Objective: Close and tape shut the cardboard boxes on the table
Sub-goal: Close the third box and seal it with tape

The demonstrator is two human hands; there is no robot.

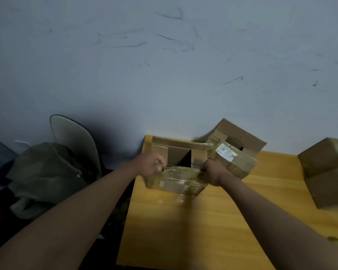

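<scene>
An open cardboard box [176, 179] stands at the far left corner of the yellow table [213, 221], its near side covered in shiny old tape. My left hand [151, 164] grips the left end of the near flap. At the flap's right end, my right hand [213, 171] grips the edge. The box's far flap stands up and the inside is dark. Just behind to the right lies a second box [236, 151] with a white label, its flaps open.
Two closed brown boxes [326, 172] are stacked at the table's right edge. A pale chair [74, 139] with a green garment [45, 176] draped on it stands left of the table. A scuffed grey wall rises right behind the table.
</scene>
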